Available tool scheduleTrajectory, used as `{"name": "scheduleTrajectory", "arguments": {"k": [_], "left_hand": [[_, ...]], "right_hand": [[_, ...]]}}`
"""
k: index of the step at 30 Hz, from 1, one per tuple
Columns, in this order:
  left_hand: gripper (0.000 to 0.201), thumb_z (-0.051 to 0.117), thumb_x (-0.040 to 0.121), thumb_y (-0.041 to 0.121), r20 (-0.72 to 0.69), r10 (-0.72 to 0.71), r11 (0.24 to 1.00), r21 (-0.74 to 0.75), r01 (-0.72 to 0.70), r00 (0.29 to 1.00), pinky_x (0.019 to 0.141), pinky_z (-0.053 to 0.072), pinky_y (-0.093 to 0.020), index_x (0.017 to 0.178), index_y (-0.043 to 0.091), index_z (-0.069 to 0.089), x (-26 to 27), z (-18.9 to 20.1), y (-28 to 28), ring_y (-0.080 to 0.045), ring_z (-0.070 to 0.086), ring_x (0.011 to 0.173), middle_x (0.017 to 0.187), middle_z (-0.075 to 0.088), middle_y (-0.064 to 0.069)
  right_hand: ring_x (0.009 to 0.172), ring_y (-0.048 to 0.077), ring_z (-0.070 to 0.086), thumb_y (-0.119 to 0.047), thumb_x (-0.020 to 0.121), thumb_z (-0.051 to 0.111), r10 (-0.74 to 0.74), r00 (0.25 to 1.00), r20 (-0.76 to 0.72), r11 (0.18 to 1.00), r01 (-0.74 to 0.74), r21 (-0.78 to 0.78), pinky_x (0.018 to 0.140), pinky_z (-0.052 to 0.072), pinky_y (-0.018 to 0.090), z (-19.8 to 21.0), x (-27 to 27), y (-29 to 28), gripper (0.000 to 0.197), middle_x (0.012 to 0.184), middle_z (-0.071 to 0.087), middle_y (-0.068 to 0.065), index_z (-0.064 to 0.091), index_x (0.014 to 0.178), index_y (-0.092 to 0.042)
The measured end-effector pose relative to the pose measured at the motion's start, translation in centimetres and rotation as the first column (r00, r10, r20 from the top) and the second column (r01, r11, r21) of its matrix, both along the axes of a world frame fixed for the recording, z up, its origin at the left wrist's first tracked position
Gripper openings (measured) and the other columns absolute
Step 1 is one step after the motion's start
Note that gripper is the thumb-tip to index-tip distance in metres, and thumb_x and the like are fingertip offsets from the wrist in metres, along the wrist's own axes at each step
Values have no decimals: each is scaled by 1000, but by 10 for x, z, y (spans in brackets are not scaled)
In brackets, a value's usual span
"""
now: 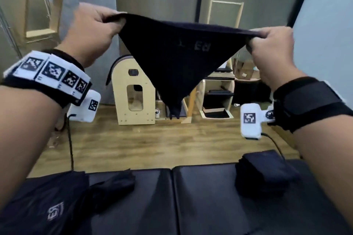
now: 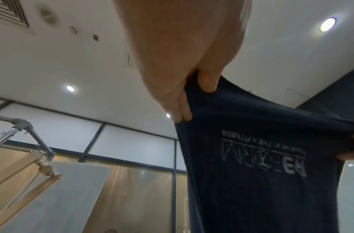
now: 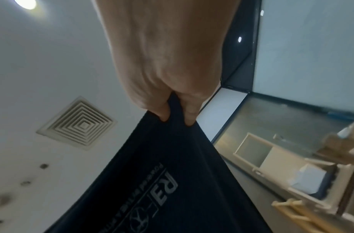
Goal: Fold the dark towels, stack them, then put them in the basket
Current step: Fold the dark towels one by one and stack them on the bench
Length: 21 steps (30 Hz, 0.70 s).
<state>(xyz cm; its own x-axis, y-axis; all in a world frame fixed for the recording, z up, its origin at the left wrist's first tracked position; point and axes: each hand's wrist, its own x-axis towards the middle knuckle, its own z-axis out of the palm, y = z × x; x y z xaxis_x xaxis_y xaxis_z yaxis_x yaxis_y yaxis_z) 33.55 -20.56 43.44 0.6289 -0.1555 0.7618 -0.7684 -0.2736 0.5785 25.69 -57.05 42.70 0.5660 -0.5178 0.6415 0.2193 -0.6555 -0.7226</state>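
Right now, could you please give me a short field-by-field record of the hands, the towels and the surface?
left hand: pinches one top corner of the held towel
right hand: pinches the other top corner
held towel: stretched in the air, hanging to a point, printed lettering showing
folded towels: stacked on the black padded surface, right side
unfolded towels: loose heap, left side
basket: not in view

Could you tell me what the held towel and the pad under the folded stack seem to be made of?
Towel: soft matte dark cloth, probably cotton terry; it sags and bears a pale printed logo. Pad: likely vinyl or faux leather; smooth, slightly shiny black with a seam.
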Motion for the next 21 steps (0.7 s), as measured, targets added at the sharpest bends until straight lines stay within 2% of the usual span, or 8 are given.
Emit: {"name": "scheduleTrajectory", "arguments": {"k": [3,5,6,9,12,14,16,21], "left_hand": [[16,63,94,8,-92,-34,996,74,40,995,76,45,-22,99,20,73,-26,-38,-17,-2,56,78,86,67,0],[17,63,95,6,-172,-36,992,109,55,984,66,43,-15,97,19,73,-46,-72,-29,1,54,68,73,64,11],[15,63,95,7,-227,-31,989,134,63,973,62,42,-18,95,18,74,-56,-93,-34,-4,52,66,71,61,10],[16,65,95,14,-367,5,967,240,89,930,52,33,-22,93,24,78,-95,-171,-48,-4,41,53,61,54,10],[16,65,95,15,-523,60,938,320,131,850,53,34,-23,86,18,78,-137,-252,-56,1,39,52,55,53,13],[17,64,95,19,-615,96,913,367,177,783,56,37,-26,84,13,76,-168,-301,-61,-2,41,52,57,56,9],[16,65,95,24,-649,179,872,453,186,739,58,41,-29,85,18,75,-195,-339,-64,-2,46,54,62,64,3],[27,64,95,31,-695,325,776,584,239,642,53,36,-20,78,10,67,-269,-389,-74,-11,44,57,59,53,5]], "right_hand": [[64,17,53,-8,81,57,-81,988,-131,989,63,-137,60,43,28,-36,-45,-12,29,71,62,0,80,98,-12],[78,23,63,-6,87,58,-106,966,-237,977,57,-207,72,50,30,-69,-76,-26,29,91,76,10,80,103,-16],[85,26,65,-5,88,59,-128,943,-308,971,56,-233,78,53,32,-88,-90,-34,29,101,77,13,80,104,-17],[99,39,68,-5,88,61,-215,810,-545,921,-19,-390,88,56,43,-158,-143,-52,26,105,75,16,77,98,-22],[120,30,64,-10,91,65,-175,661,-730,900,-194,-391,105,46,35,-236,-195,-62,27,128,71,1,78,113,-17],[117,27,66,-11,91,67,-150,592,-792,880,-285,-380,100,47,33,-281,-228,-66,24,124,72,0,78,112,-15],[107,32,69,-5,86,68,-125,559,-820,874,-330,-357,91,51,34,-317,-252,-71,24,110,77,4,80,105,-14],[97,32,70,-9,85,62,-87,453,-887,856,-421,-299,82,51,36,-381,-304,-90,21,95,77,2,79,92,-20]]}}
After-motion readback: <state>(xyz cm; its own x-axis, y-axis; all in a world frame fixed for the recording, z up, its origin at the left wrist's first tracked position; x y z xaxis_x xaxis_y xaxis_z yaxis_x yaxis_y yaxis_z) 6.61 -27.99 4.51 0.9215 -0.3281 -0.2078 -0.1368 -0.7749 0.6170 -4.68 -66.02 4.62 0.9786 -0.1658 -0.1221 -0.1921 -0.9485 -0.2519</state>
